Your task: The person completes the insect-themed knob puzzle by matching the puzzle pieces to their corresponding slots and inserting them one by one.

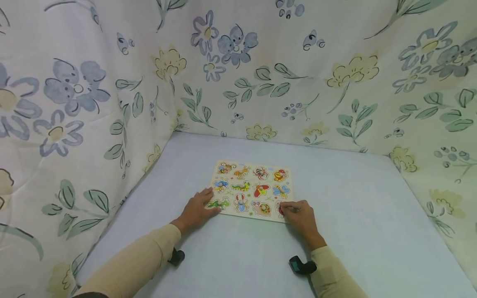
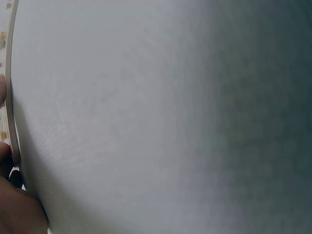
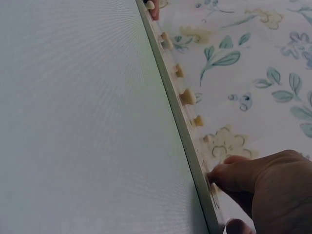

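A wooden insect peg puzzle board [image 1: 250,191] lies on the white surface, with several knobbed pieces in its pictures. At its front left corner rests my left hand [image 1: 197,210], fingers spread along the left edge and thumb near the front edge, beside a green insect piece [image 1: 219,203]. My right hand [image 1: 302,217] pinches a small red puzzle piece [image 1: 280,209] at the front right corner; the fingers hide most of it. From the right wrist view, the thumb and finger of that hand [image 3: 273,190] meet low at the board, whose wooden knobs [image 3: 187,97] stand up in a row.
Flower-printed cloth [image 1: 261,82] hangs at the back and both sides of the white tabletop [image 1: 354,207]. Dark wrist-worn devices [image 1: 302,265] sit by both cuffs, close to the surface.
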A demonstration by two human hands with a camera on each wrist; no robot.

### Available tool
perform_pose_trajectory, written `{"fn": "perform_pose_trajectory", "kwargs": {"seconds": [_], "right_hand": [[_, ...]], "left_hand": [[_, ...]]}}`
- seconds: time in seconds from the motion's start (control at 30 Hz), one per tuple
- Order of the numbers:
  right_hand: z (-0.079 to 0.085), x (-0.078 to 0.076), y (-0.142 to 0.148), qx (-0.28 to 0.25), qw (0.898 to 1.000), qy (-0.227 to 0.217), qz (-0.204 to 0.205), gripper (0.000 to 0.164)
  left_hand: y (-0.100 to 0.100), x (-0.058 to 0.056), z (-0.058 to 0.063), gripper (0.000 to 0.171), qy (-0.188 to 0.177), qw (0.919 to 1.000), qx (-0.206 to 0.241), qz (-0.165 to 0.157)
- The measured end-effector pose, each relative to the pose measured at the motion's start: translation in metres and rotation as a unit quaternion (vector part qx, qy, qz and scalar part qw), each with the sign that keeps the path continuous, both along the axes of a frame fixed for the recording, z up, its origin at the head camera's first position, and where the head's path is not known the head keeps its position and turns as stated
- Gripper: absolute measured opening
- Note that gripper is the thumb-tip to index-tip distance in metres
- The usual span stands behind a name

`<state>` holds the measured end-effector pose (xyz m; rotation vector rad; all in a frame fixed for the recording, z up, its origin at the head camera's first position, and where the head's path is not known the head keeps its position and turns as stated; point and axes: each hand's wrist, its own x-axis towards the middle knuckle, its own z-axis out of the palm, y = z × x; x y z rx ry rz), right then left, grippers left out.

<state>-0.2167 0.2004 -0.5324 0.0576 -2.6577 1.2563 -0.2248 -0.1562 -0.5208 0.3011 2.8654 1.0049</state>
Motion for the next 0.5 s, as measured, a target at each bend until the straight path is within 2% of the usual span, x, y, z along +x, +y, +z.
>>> {"fn": "perform_pose_trajectory", "kwargs": {"seconds": [0.3,0.5], "right_hand": [[-0.0023,-0.0011,0.0006,-0.009,1.0,0.015,-0.008,0.008],[-0.0044,-0.0042,0.0066,-0.019,0.999,0.003,-0.029,0.009]], "left_hand": [[0.0013,-0.0021,-0.0014,0.079,-0.005,1.0,0.008,-0.001],[0.0,-0.0027,-0.0041,0.078,-0.02,0.9997,0.012,0.001]]}}
